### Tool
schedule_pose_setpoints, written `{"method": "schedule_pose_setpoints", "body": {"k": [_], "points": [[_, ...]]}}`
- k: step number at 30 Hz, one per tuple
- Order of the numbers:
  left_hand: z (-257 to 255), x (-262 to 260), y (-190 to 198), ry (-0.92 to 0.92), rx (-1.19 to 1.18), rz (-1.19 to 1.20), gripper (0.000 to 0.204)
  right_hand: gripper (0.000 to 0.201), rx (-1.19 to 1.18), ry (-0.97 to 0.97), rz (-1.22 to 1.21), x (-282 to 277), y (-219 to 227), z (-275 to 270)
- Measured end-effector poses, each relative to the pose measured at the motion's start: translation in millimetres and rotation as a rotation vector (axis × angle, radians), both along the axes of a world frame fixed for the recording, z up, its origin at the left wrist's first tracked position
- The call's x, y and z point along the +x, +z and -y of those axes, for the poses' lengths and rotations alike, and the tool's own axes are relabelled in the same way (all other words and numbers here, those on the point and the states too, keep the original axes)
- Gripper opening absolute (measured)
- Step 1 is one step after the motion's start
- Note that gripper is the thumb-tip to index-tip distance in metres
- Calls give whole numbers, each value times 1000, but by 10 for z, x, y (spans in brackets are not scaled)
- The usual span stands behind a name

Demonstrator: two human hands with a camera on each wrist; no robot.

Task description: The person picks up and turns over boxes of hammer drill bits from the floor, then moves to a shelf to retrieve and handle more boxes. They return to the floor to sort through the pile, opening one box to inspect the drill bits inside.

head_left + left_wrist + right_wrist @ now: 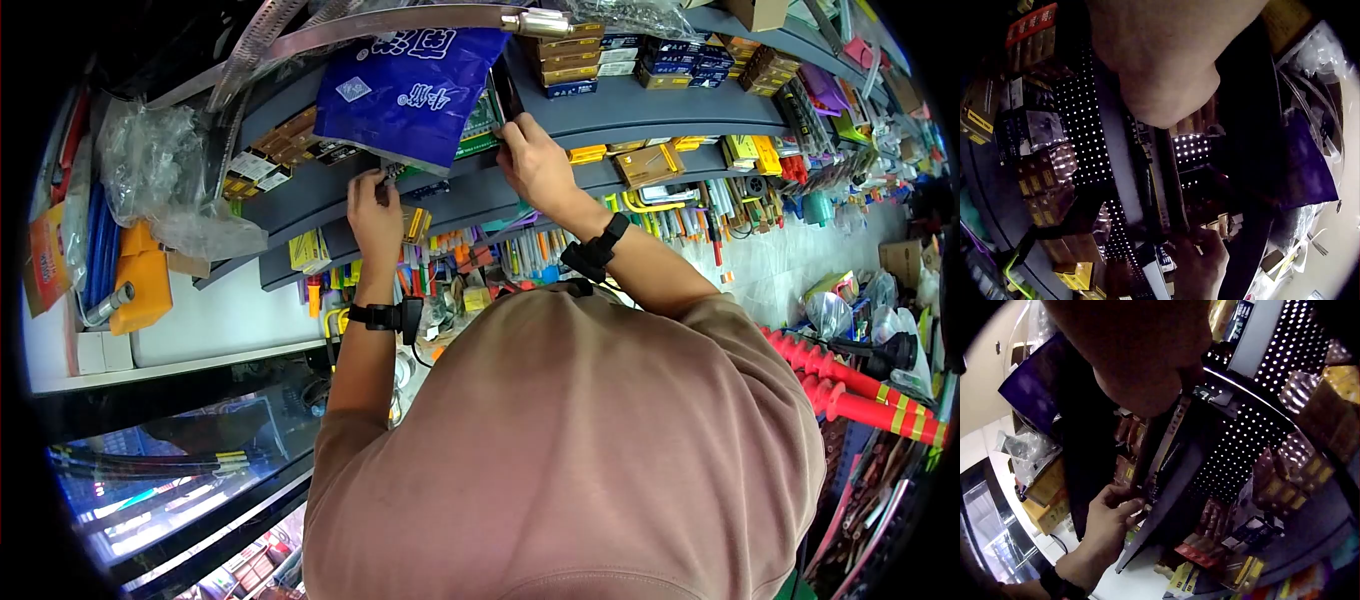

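At the grey shelving [640, 112], left hand [376, 215] and right hand [538, 168] pinch opposite ends of a flat green box [481, 124], partly hidden by a blue plastic bag [405, 105].

Blue bag [400, 100]: smooth glossy plastic. Above it, shiny metal strap [440, 17]. Left of it, crinkled clear plastic wrap [155, 165]. Just right, green pack [482, 122], printed surface.

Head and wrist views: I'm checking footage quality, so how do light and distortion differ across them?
Head view: fairly bright, grey shelf bowed, corners black; left wrist view: dim, perforated panel speckled with bright dots; right wrist view: also dim, right hand in shadow, left hand clearer.
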State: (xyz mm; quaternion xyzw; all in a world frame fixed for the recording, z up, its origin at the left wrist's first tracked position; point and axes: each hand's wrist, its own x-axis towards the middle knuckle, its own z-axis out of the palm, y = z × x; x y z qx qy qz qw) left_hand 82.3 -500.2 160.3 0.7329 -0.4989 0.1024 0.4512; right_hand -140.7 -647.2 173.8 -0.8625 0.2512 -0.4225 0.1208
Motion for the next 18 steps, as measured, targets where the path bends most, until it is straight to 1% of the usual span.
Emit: {"method": "schedule_pose_setpoints", "body": {"k": [2,6,8,11,13,15,17,18], "points": [[4,11,-15,14,27,44,22,28,2,0,1,22,-27,8],[51,-21,17,20,37,34,28,31,29,-33,31,58,-49,20],[86,39,-11,29,97,6,33,32,41,-59,56,76,-59,38],[128,82,-29,14,70,-17,34,32,0,-39,109,87,-122,145],[146,101,-44,4,63,-53,34,32,138,58,57,77,-152,193],[193,88,-9,-17,53,-87,33,30,98,62,67,59,-148,212],[166,31,59,30,75,-105,31,28,57,56,75,34,-156,224],[153,37,63,32,81,28,28,25,66,53,86,30,-193,220]]}}
